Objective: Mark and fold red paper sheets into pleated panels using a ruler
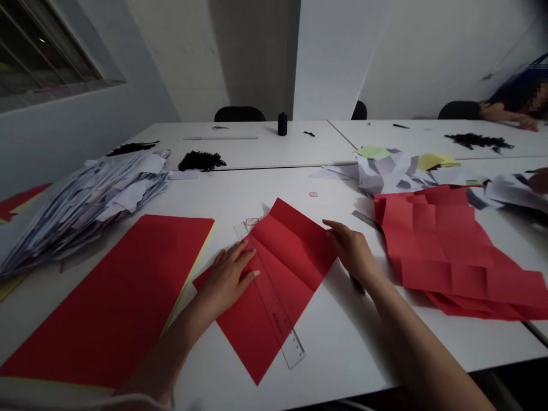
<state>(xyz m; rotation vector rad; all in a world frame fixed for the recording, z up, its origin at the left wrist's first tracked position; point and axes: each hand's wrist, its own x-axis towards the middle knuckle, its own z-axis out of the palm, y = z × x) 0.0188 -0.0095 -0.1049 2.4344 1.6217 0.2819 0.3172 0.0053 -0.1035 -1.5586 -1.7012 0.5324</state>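
Note:
A creased red sheet [295,242] lies on the white table in front of me, turned at an angle. Across it rests a clear ruler [278,317], its near end sticking out past the paper's edge. My left hand [231,274] lies with spread fingers on the left part of the sheet and the ruler's upper part. At the sheet's right corner is my right hand [349,248], fingers apart, touching or just above the paper; its fingertips are partly hidden. A dark object [357,285] shows under my right wrist, too covered to name.
Flat red sheets [128,291] lie at left, beside a heap of papers [107,194]. Folded red sheets [454,245] and paper scraps [389,171] are at right, near a metal ruler [366,219]. Black thread [201,161] and a spool [282,124] stand further back. Another person's hand [514,117] rests far right.

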